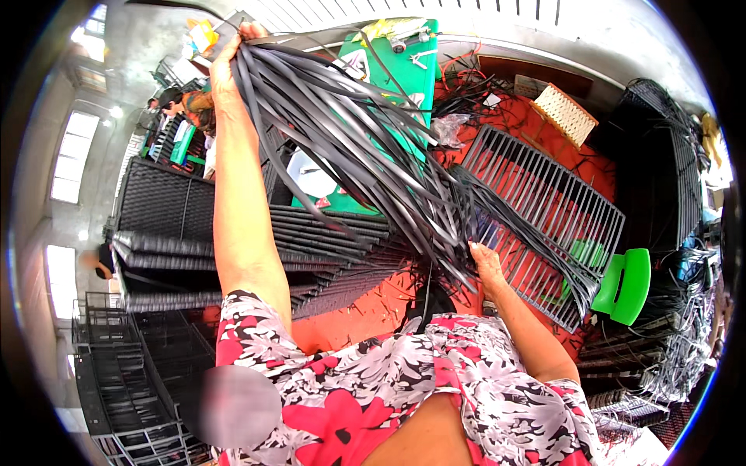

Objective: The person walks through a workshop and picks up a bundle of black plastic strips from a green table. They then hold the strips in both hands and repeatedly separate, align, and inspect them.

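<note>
A thick bundle of long flat black plastic strips (334, 101) stretches between my two hands. My left hand (237, 48), arm raised high at the upper left, is closed round the gathered end of the bundle. From there the strips fan out and slope down to the right. My right hand (488, 270) is lower, closed at the edge of the strips' lower part; its fingers are partly hidden. More black strips lie across a grey barred metal frame (544, 221) just beyond my right hand.
A green table (427, 58) with tools stands ahead. Stacked black woven panels (167, 200) are at left, above black metal racks (116, 380). A green chair (626, 287) and a tan woven basket (565, 115) are at right. Strip scraps litter the red floor. Another person (190, 105) is far left.
</note>
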